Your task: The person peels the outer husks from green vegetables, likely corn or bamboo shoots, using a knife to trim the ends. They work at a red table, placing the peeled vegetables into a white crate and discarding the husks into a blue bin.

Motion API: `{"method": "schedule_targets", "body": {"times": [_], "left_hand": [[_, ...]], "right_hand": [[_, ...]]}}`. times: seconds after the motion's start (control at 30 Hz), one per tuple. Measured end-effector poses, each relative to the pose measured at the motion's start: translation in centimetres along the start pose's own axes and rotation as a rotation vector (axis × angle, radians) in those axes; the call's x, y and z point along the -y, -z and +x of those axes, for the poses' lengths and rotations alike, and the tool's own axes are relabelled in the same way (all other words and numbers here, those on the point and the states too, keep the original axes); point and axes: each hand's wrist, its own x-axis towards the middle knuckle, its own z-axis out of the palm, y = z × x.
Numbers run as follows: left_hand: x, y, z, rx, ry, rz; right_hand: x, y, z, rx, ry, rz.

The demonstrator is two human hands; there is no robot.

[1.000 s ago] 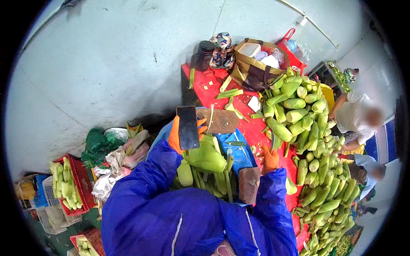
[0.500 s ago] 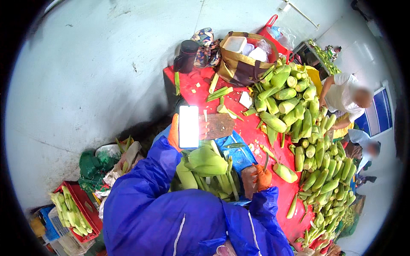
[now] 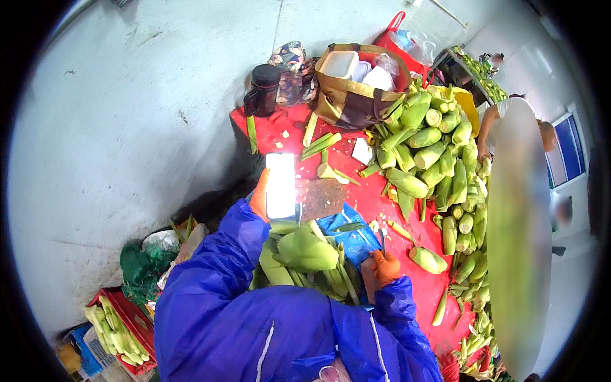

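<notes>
My left hand (image 3: 259, 198), in an orange glove, is closed on a smartphone (image 3: 280, 186) held upright with its screen glowing white. Behind the phone lies a brown board (image 3: 323, 198). In its own orange glove, my right hand (image 3: 386, 268) is wrapped round a knife (image 3: 382, 241), its narrow blade pointing away from me. Beside that hand is a brown flat piece (image 3: 368, 280), partly hidden. Corn husks (image 3: 307, 249) fill the space between my arms, next to blue plastic sheeting (image 3: 352, 239). A single ear of corn (image 3: 428, 260) rests right of the knife.
A red-covered table (image 3: 407, 219) carries a large heap of corn (image 3: 428, 143) on the right. At the back stand a brown bag (image 3: 349, 105) with containers and a dark lidded flask (image 3: 262, 89). A red crate (image 3: 130, 315) is at lower left. Another person (image 3: 487, 130) stands beyond the heap.
The view has shifted slightly, and the knife blade appears more upright. My left hand still holds up the phone. A blurred patch now covers part of the right side.
</notes>
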Motion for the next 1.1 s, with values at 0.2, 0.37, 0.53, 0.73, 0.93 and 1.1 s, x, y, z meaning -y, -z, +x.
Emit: {"method": "schedule_targets", "body": {"times": [0.2, 0.37, 0.53, 0.73, 0.93, 1.1], "left_hand": [[-1.0, 0.7, 4.1, -0.042, -0.115, 0.068], [-3.6, 0.1, 10.6, -0.193, -0.052, 0.204], [-8.1, 2.8, 19.2, -0.525, -0.375, 1.112], [-14.7, -2.5, 26.5, -0.472, -0.900, 1.399], [-20.0, 10.5, 34.4, -0.337, -0.755, 1.013], [-16.1, 7.5, 35.2, -0.850, -0.454, 1.599]], "right_hand": [[-0.4, -0.3, 0.7, -0.015, -0.011, -0.051], [1.0, -0.3, 0.2, -0.005, -0.065, -0.111], [1.3, -0.6, -0.3, 0.006, -0.087, -0.073], [-0.2, -1.6, -0.1, -0.081, -0.006, -0.001], [1.4, 0.0, 0.3, 0.005, 0.006, -0.290], [1.4, -0.5, -0.3, -0.050, -0.076, -0.124]]}}
